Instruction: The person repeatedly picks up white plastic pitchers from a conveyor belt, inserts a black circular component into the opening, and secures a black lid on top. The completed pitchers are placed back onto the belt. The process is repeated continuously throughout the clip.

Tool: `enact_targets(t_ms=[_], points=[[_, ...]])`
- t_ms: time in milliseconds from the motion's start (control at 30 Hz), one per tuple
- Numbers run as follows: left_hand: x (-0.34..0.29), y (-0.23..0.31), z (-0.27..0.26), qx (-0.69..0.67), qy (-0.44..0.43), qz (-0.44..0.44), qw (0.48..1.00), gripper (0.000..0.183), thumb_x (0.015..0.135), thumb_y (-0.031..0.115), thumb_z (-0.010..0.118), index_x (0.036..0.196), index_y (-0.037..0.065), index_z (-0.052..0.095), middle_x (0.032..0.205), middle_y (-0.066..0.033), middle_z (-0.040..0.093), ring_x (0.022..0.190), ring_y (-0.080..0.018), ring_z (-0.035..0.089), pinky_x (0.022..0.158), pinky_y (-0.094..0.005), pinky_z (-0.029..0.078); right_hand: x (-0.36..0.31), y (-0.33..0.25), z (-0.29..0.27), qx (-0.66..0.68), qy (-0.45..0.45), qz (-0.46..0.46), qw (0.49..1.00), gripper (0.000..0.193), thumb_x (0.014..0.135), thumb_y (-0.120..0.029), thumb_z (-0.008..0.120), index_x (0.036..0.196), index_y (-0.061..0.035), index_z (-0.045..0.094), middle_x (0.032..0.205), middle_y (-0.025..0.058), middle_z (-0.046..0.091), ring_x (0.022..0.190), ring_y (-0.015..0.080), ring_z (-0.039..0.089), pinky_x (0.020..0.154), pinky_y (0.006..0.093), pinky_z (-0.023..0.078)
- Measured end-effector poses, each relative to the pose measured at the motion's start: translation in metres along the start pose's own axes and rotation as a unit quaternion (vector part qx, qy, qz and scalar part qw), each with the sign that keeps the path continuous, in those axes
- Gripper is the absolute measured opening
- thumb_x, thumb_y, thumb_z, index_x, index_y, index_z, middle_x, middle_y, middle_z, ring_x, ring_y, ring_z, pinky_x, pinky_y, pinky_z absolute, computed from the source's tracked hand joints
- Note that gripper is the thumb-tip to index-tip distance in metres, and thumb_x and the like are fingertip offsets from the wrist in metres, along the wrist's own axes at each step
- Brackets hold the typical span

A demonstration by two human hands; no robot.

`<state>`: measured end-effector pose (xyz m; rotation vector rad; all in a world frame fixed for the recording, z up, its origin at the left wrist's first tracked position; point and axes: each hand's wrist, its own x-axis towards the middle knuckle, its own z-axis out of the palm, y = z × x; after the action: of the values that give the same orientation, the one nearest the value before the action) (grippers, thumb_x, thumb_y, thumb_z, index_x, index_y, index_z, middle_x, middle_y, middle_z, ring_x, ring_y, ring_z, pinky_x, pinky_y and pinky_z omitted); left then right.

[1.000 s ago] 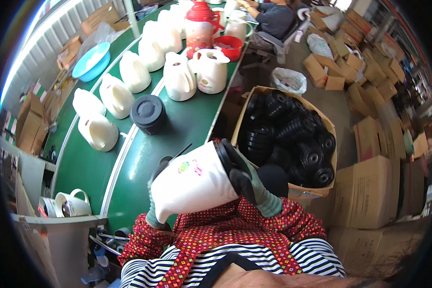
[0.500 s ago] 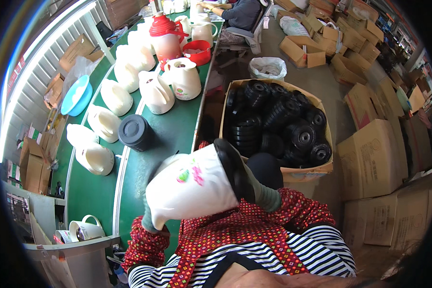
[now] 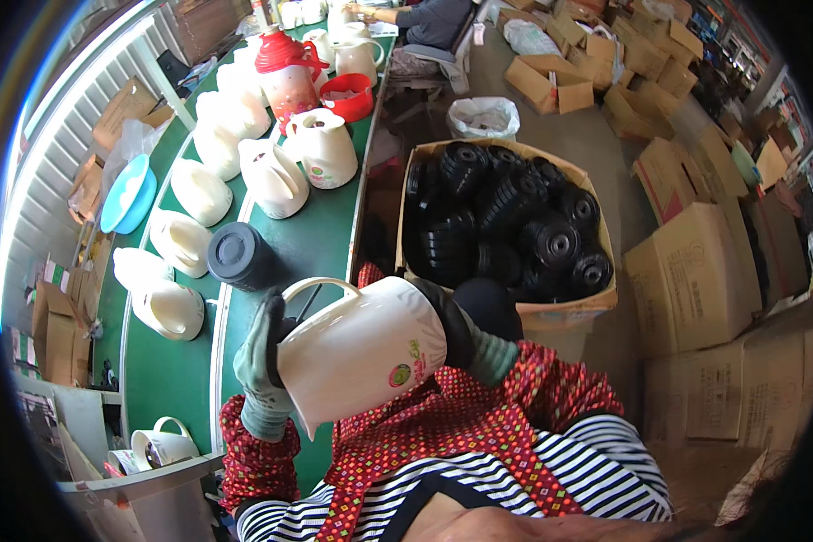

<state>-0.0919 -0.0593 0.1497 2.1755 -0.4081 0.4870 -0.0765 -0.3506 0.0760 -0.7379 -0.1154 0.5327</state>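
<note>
A white jug (image 3: 361,352) with a small printed design lies tilted on its side in front of my chest, its loop handle upward. My left hand (image 3: 267,361), in a grey-green glove with dark fingers, grips the spouted rim end. At the other end my right hand (image 3: 456,330), gloved alike, is wrapped round the base. A thin black piece (image 3: 309,304) shows between handle and left fingers; I cannot tell what it is. Beyond the jug, a dark grey round cup-like part (image 3: 239,255) stands on the green bench (image 3: 307,244).
White jug bodies (image 3: 176,309) line the bench, with a red-topped jug (image 3: 285,72) and a red bowl (image 3: 347,98) farther back. A carton of black round parts (image 3: 506,312) stands to the right. A grey bin (image 3: 144,501) is near left. Another person (image 3: 429,27) sits at the far end.
The jug has turned about its length, so its handle now shows on top and its print sits lower right. My left hand has come into view at the rim.
</note>
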Motion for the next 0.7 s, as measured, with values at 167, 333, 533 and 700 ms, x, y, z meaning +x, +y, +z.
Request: enact_targets(t_ms=[167, 333, 533, 700], points=[[-0.019, -0.026, 0.010, -0.204, -0.009, -0.147, 0.968, 0.073, 0.085, 0.012, 0.080, 0.149, -0.003, 0.050, 0.112, -0.0177, 0.073, 0.095, -0.0241, 0.073, 0.084, -0.0369, 0.058, 0.002, -0.001, 0.004, -0.204, -0.035, -0.171, 0.963, 0.079, 0.107, -0.054, 0.051, 0.164, -0.0028, 0.030, 0.170, 0.0141, 0.028, 0.155, 0.0288, 0.031, 0.126, 0.0425, 0.024], [-0.031, -0.039, 0.035, -0.318, -0.106, -0.228, 0.914, 0.059, 0.091, 0.011, 0.073, 0.145, -0.002, 0.054, 0.130, -0.0177, 0.067, 0.115, -0.0269, 0.066, 0.099, -0.0402, 0.052, 0.000, -0.027, 0.014, -0.540, -0.129, -0.373, 0.743, 0.092, 0.103, -0.052, 0.057, 0.166, 0.0008, 0.017, 0.173, 0.0262, 0.010, 0.161, 0.0434, 0.007, 0.128, 0.0525, 0.007], [0.014, -0.049, 0.003, -0.177, -0.023, -0.081, 0.981, 0.043, 0.091, 0.007, 0.069, 0.133, -0.002, 0.064, 0.145, -0.0186, 0.061, 0.129, -0.0298, 0.062, 0.109, -0.0432, 0.049, 0.012, 0.021, -0.003, -0.114, -0.023, -0.190, 0.975, 0.078, 0.109, -0.023, 0.054, 0.169, -0.0079, 0.007, 0.175, 0.0093, 0.015, 0.159, 0.0226, 0.020, 0.130, 0.0381, 0.017], [-0.027, -0.076, 0.002, -0.333, -0.088, -0.208, 0.916, 0.051, 0.105, 0.037, 0.056, 0.143, 0.003, 0.056, 0.143, -0.0144, 0.062, 0.134, -0.0291, 0.056, 0.110, -0.0453, 0.048, -0.004, 0.000, 0.027, -0.197, -0.067, -0.209, 0.956, 0.087, 0.105, -0.041, 0.059, 0.168, -0.0058, 0.011, 0.175, 0.0143, 0.013, 0.161, 0.0268, 0.016, 0.130, 0.0429, 0.010]])
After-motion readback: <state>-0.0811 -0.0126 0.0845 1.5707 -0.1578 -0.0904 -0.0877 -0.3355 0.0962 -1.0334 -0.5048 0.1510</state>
